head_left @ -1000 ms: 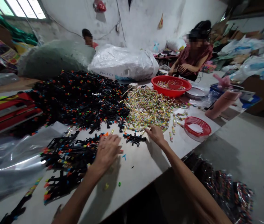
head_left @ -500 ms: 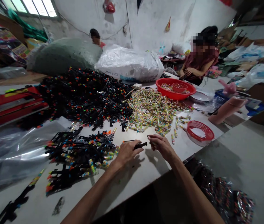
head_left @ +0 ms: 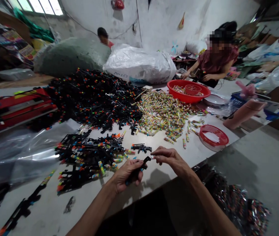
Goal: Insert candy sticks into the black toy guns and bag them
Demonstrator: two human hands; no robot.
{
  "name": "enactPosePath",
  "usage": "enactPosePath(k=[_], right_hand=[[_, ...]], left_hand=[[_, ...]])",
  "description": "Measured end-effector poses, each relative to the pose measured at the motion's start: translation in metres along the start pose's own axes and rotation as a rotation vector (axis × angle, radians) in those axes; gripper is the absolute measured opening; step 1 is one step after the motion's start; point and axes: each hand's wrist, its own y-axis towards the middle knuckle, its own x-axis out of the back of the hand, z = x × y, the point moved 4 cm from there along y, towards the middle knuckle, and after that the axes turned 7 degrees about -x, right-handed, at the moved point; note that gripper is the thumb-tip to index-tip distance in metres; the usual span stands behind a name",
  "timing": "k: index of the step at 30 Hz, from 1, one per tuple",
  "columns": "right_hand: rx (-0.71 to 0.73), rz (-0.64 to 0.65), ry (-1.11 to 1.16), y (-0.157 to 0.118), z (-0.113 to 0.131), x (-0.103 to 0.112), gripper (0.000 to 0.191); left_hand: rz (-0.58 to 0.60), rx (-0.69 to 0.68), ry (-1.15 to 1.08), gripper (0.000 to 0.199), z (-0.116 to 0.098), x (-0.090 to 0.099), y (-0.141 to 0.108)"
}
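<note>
My left hand (head_left: 129, 175) is closed around a black toy gun (head_left: 136, 172), its end angled up to the right. Just right of that end, my right hand (head_left: 167, 158) pinches a small whitish piece (head_left: 152, 157), too small to name. Another black toy gun (head_left: 141, 148) lies on the table beyond both hands. Left of my left hand is a cluster of black toy guns with candy tubes (head_left: 87, 154). Behind my hands are a heap of candy tubes (head_left: 161, 113) and a large pile of black toy guns (head_left: 92, 98).
A red basin (head_left: 188, 98) stands behind the tubes, and a red basket (head_left: 213, 136) is near the table's right edge. Clear plastic (head_left: 26, 154) covers the left side. A person (head_left: 215, 62) works at the back right; another (head_left: 103, 37) is partly hidden behind bags.
My left hand has moved down and left, with the toy gun now tilted upward. A toy gun now shows lying beyond my hands. The back-right person's arms have spread apart.
</note>
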Motion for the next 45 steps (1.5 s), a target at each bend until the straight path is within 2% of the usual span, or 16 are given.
enactPosePath(k=[4, 11, 16, 19, 23, 26, 28, 31, 34, 37, 40, 42, 45], right_hand=[[-0.02, 0.077, -0.041, 0.0, 0.002, -0.001, 0.023], [-0.018, 0.154, -0.115, -0.006, 0.012, -0.008, 0.023], [0.023, 0.215, -0.364, -0.017, 0.022, -0.02, 0.021], [0.08, 0.23, -0.428, -0.019, 0.02, -0.029, 0.021], [0.235, 0.19, -0.488, -0.019, 0.022, -0.048, 0.023], [0.321, 0.254, -0.528, -0.021, 0.023, -0.069, 0.024], [0.363, 0.266, -0.582, -0.02, 0.023, -0.08, 0.024], [0.402, 0.207, -0.575, -0.015, 0.02, -0.087, 0.023], [0.282, 0.168, -0.374, -0.004, 0.011, -0.082, 0.017], [0.149, 0.095, -0.231, 0.006, 0.001, -0.073, 0.019], [0.117, 0.025, -0.184, 0.01, -0.001, -0.069, 0.016], [0.1, -0.011, -0.157, 0.01, 0.0, -0.069, 0.014], [0.095, -0.069, -0.112, 0.008, 0.002, -0.069, 0.012]], left_hand=[[-0.017, 0.044, -0.045, 0.031, 0.004, 0.002, -0.003], [0.096, 0.097, -0.119, 0.027, 0.011, 0.003, -0.007], [0.177, 0.144, -0.088, 0.027, 0.022, 0.002, -0.017], [0.188, 0.162, -0.146, 0.028, 0.027, 0.005, -0.023], [0.172, 0.143, -0.254, 0.027, 0.029, 0.016, -0.039], [0.195, 0.104, -0.203, 0.029, 0.025, 0.027, -0.056], [0.185, 0.107, -0.128, 0.03, 0.021, 0.036, -0.065], [0.112, 0.118, 0.004, 0.031, 0.011, 0.046, -0.073], [0.076, 0.073, 0.212, 0.034, -0.007, 0.045, -0.075], [0.044, -0.045, 0.623, 0.029, -0.03, 0.039, -0.071], [-0.19, -0.197, 1.185, 0.024, -0.051, 0.034, -0.068], [-0.288, -0.32, 1.446, 0.029, -0.058, 0.026, -0.067], [-0.243, -0.471, 1.59, 0.025, -0.053, 0.011, -0.063]])
